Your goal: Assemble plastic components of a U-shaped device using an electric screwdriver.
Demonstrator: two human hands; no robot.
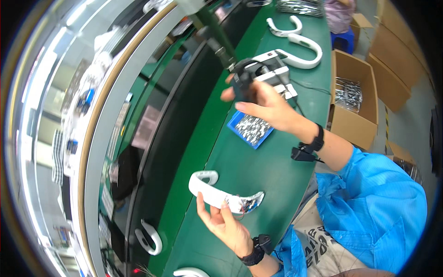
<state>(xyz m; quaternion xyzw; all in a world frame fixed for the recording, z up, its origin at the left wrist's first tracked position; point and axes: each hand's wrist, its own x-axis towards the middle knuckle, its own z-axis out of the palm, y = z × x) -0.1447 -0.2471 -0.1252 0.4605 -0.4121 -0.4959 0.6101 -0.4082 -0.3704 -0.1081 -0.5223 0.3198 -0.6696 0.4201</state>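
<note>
One raised right hand (272,106) clasps a black tool (242,84), the left (229,231) spreading fingers (202,207) against a white band (207,193).

Head-worn fisheye, looking down, close

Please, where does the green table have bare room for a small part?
Bare green tabletop lies between the blue tray and the white curved device at the left hand; another is between that hand and the white piece at the lower edge. Crowded: beyond the tray, where equipment stands near the right hand and black tool.
</note>
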